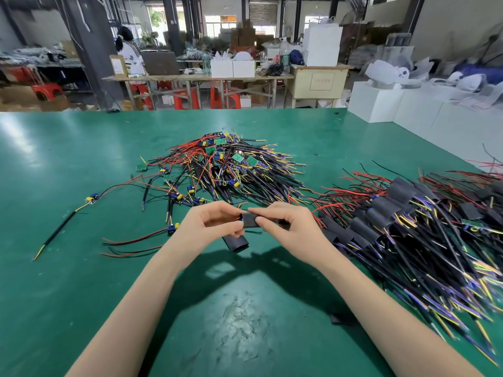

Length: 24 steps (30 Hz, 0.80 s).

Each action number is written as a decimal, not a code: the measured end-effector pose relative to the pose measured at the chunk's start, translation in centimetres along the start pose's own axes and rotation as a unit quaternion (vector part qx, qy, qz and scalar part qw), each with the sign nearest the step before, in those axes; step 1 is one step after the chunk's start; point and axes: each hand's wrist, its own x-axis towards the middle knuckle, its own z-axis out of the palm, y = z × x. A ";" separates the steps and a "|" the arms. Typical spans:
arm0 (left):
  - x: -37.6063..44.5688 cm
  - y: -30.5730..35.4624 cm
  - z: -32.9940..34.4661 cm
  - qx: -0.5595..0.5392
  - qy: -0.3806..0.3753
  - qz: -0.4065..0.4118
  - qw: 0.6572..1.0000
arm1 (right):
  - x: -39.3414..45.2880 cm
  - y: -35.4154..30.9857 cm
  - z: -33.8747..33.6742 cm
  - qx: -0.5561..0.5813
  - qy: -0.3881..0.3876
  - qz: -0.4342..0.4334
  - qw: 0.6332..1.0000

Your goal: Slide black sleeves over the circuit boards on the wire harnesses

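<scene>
Both hands meet above the middle of the green table (81,164). My right hand (285,221) pinches a short black sleeve (250,221) between thumb and fingers. My left hand (211,224) pinches the harness end at the sleeve's left opening, where a bit of board and red wire shows; the board itself is mostly hidden. A second black sleeve (236,244) lies on the table just below the hands. A pile of bare harnesses with green circuit boards (226,164) lies behind the hands. Sleeved harnesses (402,227) are heaped at the right.
Loose harnesses (89,200) lie at the left, with red and black wires (128,244) trailing near my left wrist. A flat black piece (340,319) rests by my right forearm. White boxes (402,110) line the table's far right edge. A workshop with benches lies beyond.
</scene>
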 end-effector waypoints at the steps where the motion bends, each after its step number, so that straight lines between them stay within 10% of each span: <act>1: 0.0 0.0 -0.2 -0.003 -0.003 -0.005 1.000 | 0.0 -0.1 0.0 -0.004 0.004 -0.008 1.000; 12: 0.1 0.7 -1.7 0.012 0.059 0.011 0.998 | 0.3 -2.1 0.8 -0.227 0.103 -0.231 0.940; 20: 0.2 0.9 -2.4 0.006 0.147 0.051 0.988 | -4.1 -3.2 -5.1 -0.282 0.279 -0.126 0.909; 24: 0.3 0.6 -2.5 0.007 0.162 0.040 0.986 | -8.5 0.1 -7.7 -0.437 0.204 -0.020 0.876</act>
